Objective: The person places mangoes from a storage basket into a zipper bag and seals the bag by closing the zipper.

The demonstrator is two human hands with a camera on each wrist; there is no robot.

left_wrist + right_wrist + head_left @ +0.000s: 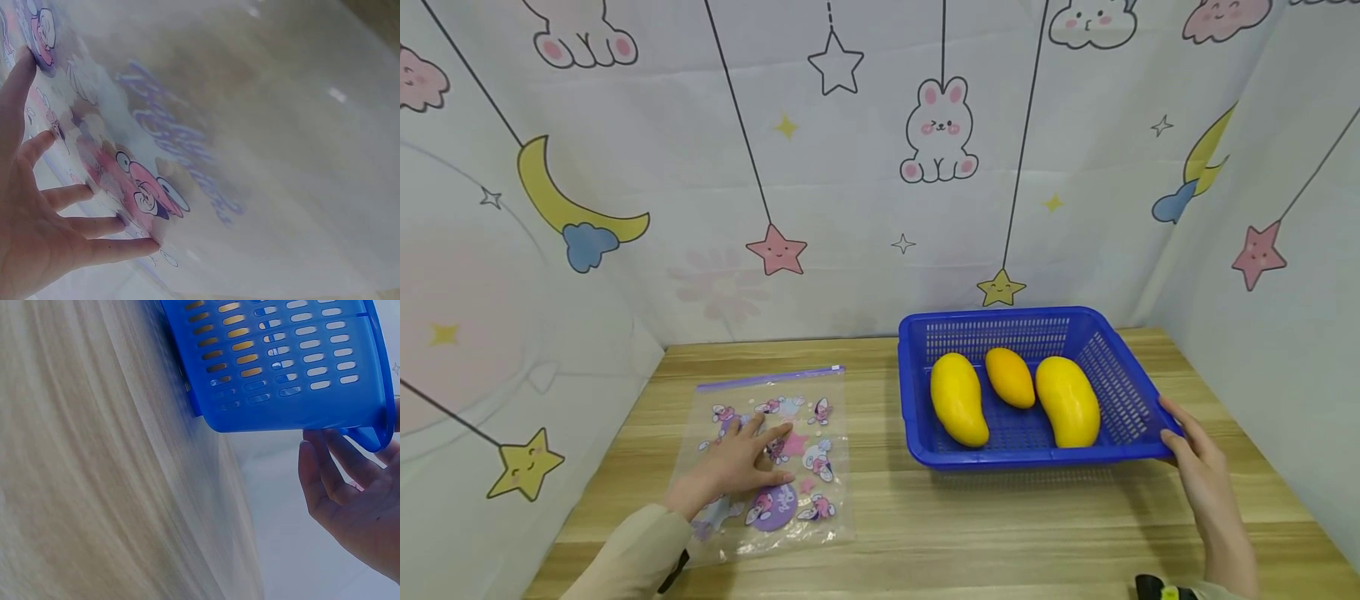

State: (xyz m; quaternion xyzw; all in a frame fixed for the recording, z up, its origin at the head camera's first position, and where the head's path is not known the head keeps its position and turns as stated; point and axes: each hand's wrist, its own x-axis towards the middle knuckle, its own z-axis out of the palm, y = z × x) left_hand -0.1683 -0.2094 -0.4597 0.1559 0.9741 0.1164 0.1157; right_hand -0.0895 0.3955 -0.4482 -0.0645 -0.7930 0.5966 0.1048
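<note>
A clear zip bag (831, 517) with a purple slider strip and pink and purple cartoon prints lies flat on the table at the left. My left hand (737, 458) rests on it with fingers spread, their tips touching the film in the left wrist view. On the right stands a blue plastic basket (1015, 458) with slotted walls. Inside it lie three yellow mangoes, the left one (958, 400), a smaller middle one (1011, 377) and the right one (1067, 402). My right hand (1206, 475) grips the basket's right front corner, thumb on the rim and fingers curled beneath it.
The wooden table (910, 533) shows between the bag and the basket and along the front. A white curtain (850, 192) printed with stars, moons and a rabbit hangs behind it and at both sides. The basket's back rim stands close to the curtain.
</note>
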